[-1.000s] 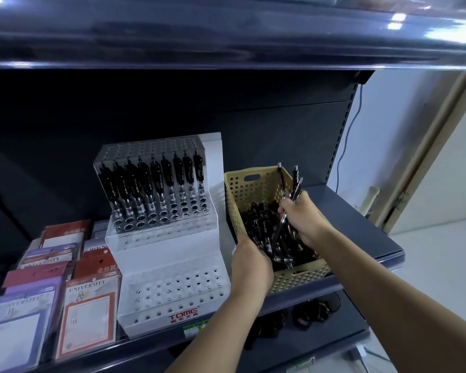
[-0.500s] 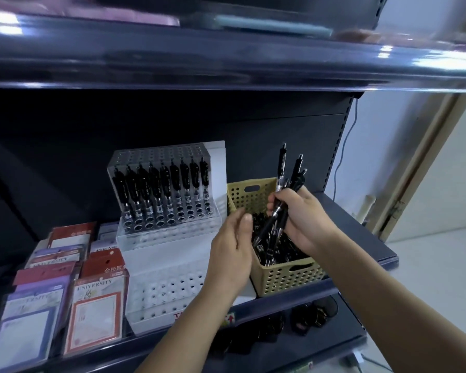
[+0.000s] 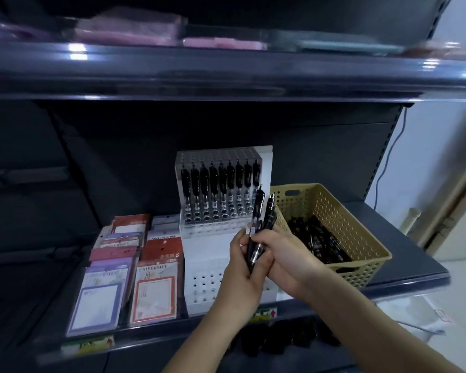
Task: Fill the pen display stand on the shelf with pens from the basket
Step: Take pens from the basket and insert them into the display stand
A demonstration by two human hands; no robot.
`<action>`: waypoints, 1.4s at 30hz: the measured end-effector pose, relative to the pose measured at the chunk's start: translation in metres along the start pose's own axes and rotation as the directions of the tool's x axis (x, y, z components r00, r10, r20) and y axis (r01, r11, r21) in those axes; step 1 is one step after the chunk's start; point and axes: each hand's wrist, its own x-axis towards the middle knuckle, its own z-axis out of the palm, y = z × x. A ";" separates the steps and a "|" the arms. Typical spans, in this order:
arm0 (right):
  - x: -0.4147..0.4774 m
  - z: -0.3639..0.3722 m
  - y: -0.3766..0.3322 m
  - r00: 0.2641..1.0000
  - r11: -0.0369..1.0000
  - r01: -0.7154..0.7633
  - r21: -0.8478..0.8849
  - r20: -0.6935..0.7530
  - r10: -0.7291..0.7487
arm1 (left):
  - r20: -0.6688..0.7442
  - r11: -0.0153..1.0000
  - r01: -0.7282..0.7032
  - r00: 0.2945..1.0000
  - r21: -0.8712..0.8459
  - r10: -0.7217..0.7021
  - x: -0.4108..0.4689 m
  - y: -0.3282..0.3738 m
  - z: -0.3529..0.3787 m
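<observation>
I count one row of pens (image 3: 218, 184) standing in top tier of stand (image 3: 207, 251). Lower tiers' holes look empty, so most filling left. Plenty more in basket (image 3: 361, 275) on shelf (image 3: 414, 270). Pen bundle (image 3: 261, 219) just before stand: left hand (image 3: 240, 273) curled round lower barrels, right hand (image 3: 288, 259) gripping alongside. Long axis near upright, tops leaning slightly right, clicker ends up.

Dark shelf (image 3: 404, 267) carries pen stand (image 3: 210, 265), tan basket (image 3: 361, 232), packaged notebooks (image 3: 135, 267).

Pens (image 3: 258, 208) in both hands (image 3: 242, 270), near basket (image 3: 334, 211)
</observation>
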 end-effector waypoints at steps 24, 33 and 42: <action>0.014 0.047 0.034 0.996 0.946 0.085 -0.312 0.030 -0.080 | -0.275 0.993 0.012 0.960 -0.119 -0.044 -0.026 -0.048 -0.069; 0.017 0.051 0.038 0.998 0.971 0.057 -0.232 0.032 -0.051 | -0.308 0.995 -0.071 0.950 -0.072 0.046 -0.033 -0.045 -0.087; 0.015 0.054 0.026 0.993 0.982 0.093 -0.162 0.083 -0.081 | -0.301 0.987 -0.042 0.954 -0.156 -0.007 -0.033 -0.038 -0.093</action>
